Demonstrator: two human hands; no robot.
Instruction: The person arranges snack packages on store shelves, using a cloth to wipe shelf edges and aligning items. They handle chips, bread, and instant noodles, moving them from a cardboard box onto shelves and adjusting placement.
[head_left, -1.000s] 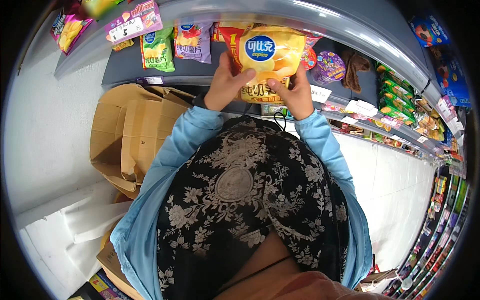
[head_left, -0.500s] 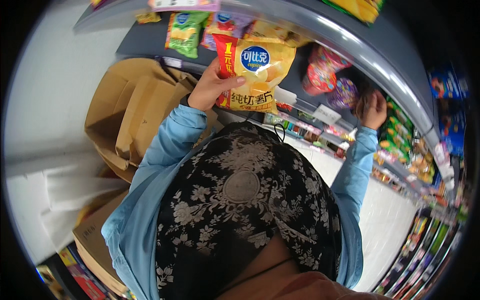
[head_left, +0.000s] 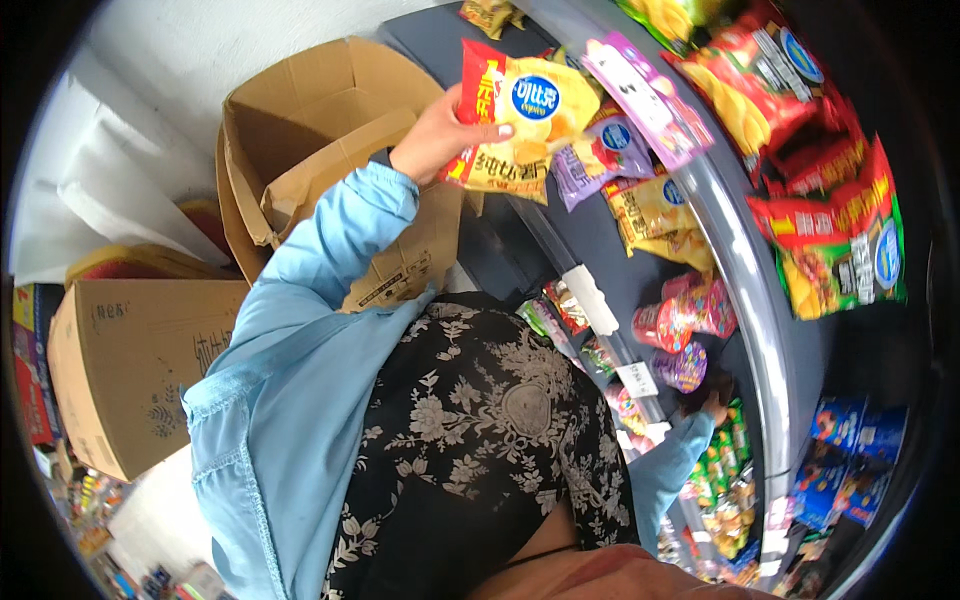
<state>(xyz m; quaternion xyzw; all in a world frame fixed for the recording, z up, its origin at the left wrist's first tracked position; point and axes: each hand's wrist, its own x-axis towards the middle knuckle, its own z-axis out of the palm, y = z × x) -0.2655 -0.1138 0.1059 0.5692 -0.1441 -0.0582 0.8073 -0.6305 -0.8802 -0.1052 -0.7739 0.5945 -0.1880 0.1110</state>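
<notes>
An open cardboard box sits at eleven o'clock, with a closed carton at nine. Purple snack packets hang on the grey shelf at one o'clock, red bags at two, and pink sweet tubs near three.

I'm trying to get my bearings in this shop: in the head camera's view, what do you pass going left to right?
Closed cardboard box → open cardboard box → left hand holding yellow snack bag → purple snack packet → red snack bags.
</notes>
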